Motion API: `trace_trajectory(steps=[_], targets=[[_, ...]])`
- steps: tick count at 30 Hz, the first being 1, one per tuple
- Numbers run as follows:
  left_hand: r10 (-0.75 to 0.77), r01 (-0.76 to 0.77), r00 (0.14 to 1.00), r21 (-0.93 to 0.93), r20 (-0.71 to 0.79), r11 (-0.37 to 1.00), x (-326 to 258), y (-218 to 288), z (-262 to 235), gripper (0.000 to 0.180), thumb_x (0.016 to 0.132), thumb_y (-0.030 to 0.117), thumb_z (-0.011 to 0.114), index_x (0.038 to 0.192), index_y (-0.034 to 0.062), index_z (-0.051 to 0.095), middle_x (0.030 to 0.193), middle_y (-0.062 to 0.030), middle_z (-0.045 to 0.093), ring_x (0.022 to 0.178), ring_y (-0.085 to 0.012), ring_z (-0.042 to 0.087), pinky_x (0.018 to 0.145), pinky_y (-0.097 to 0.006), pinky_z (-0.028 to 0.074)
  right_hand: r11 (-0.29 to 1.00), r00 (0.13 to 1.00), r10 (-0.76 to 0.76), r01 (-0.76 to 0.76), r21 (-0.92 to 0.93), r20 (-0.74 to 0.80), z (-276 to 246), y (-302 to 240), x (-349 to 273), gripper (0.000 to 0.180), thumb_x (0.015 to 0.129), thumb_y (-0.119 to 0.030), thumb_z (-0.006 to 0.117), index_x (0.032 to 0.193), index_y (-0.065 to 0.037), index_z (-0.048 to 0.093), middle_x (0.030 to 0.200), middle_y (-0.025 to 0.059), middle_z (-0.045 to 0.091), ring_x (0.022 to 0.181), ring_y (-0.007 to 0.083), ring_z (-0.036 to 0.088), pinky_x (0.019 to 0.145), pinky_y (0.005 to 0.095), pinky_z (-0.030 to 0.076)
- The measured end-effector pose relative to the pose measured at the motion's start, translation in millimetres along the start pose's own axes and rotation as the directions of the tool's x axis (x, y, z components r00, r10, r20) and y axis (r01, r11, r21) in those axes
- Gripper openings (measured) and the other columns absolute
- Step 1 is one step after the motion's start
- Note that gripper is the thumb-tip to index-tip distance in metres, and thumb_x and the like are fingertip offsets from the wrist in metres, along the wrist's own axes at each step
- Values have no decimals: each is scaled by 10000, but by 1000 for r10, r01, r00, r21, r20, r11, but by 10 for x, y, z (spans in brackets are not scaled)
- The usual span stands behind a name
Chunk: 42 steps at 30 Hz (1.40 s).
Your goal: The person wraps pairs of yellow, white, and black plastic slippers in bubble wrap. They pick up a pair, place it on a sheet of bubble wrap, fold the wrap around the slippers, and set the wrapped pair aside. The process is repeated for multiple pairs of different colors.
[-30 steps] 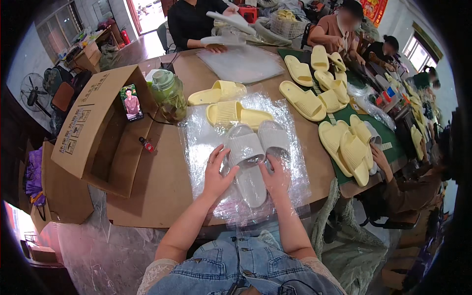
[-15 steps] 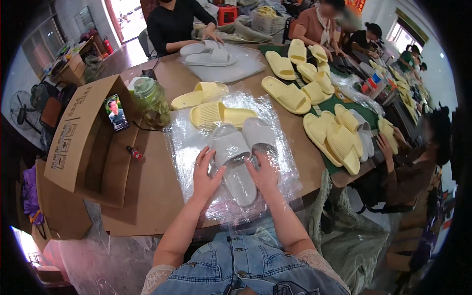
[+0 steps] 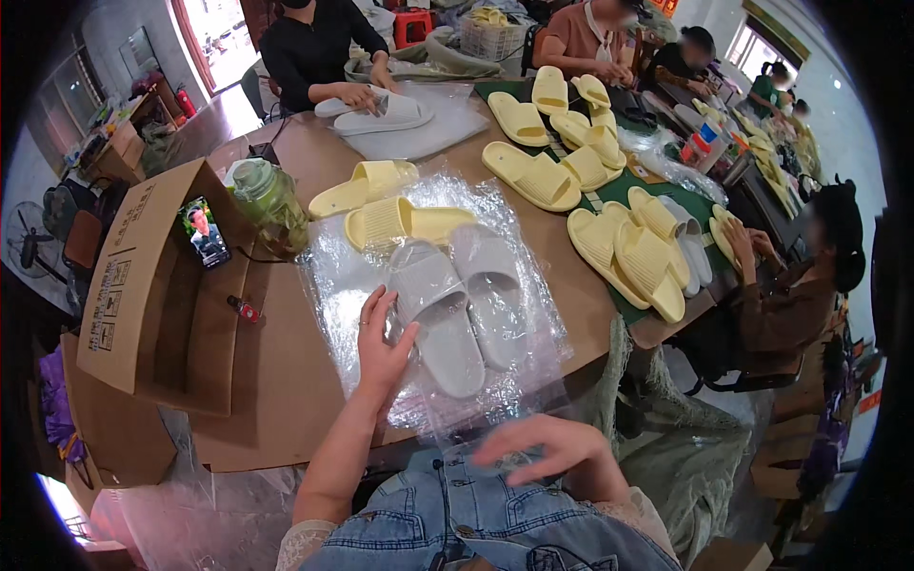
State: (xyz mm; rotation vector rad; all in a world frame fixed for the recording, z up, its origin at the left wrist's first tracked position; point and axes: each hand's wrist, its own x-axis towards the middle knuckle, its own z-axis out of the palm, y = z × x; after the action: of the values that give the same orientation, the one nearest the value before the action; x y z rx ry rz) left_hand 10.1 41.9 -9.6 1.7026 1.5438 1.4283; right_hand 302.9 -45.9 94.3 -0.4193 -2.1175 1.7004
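A pair of grey slippers, the left slipper (image 3: 447, 347) and the right slipper (image 3: 502, 319), lies side by side in front of me, apparently inside a clear plastic bag (image 3: 545, 354). More shiny clear plastic spreads beneath them. My left hand (image 3: 383, 343), thumb and fingers apart, rests on the plastic at the left slipper's side and grips nothing. Near the table's front edge, my right hand (image 3: 547, 447) hovers above the lower end of the bag. Its outstretched fingers are slightly smeared by motion, with nothing seen in them.
Yellow slippers (image 3: 409, 225) lie just beyond the plastic. Left stand a cardboard box (image 3: 143, 285) holding a phone (image 3: 205, 231), and a green jar (image 3: 271, 205). A small red bottle (image 3: 245, 308) lies nearby. Several yellow slippers (image 3: 628, 252) cover the right side. Co-workers sit around.
My right hand has left the right slipper and drawn back toward me to the table's front edge. My left hand stays beside the left slipper. The slippers lie more fully side by side.
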Motion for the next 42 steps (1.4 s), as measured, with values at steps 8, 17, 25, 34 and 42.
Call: trace_trajectory(steps=[8, 17, 25, 34, 42], targets=[[17, -18, 1000, 21, 4, 1000, 11, 0, -8, 591, 791, 126, 779, 1341, 64, 573, 1441, -188, 487, 1325, -349, 489, 1099, -427, 415, 690, 617, -73, -536, -486, -784, -344, 15, 712, 354, 896, -345, 726, 1033, -19, 702, 932, 148, 690, 840, 295, 683, 738, 386, 547], [85, -88, 994, 38, 72, 995, 1, 20, -21, 603, 783, 32, 734, 1359, 35, 555, 1472, -187, 458, 1341, -331, 477, 1117, -407, 397, 598, 515, -110, -649, -471, -850, -499, 1220, 1425, 308, 890, -295, 669, 957, -1, 607, 929, 202, 663, 853, 375, 674, 730, 475, 542], [-89, 89, 996, -133, 1, 987, -27, -116, -33, 435, 965, 45, 549, 1393, -1, 488, 1411, -169, 462, 1193, -302, 551, 1029, -395, 455, 728, 507, 3, -592, -345, -862, -526, 1027, 691, 226, 765, -236, 708, 889, -56, 653, 761, 112, 652, 734, 332, 654, 669, 436, 519], [-20, 27, 997, -94, 73, 995, -42, -260, 17, 410, 977, 111, 569, 1365, -9, 510, 1406, -181, 463, 1161, -282, 542, 1023, -403, 455, 596, 447, 355, -785, -169, -821, -399, 310, -1673, 236, 756, -252, 735, 882, -55, 709, 693, 62, 645, 681, 164, 624, 626, 357, 494], [-16, 23, 996, -71, 90, 997, -25, -238, 39, 458, 966, 70, 585, 1394, -39, 463, 1371, -184, 462, 1194, -304, 532, 1054, -402, 423, 417, -368, 607, -607, 676, -704, -319, 107, -3780, 168, 770, -191, 705, 713, -33, 698, 702, 31, 658, 636, 102, 571, 553, 309, 424]])
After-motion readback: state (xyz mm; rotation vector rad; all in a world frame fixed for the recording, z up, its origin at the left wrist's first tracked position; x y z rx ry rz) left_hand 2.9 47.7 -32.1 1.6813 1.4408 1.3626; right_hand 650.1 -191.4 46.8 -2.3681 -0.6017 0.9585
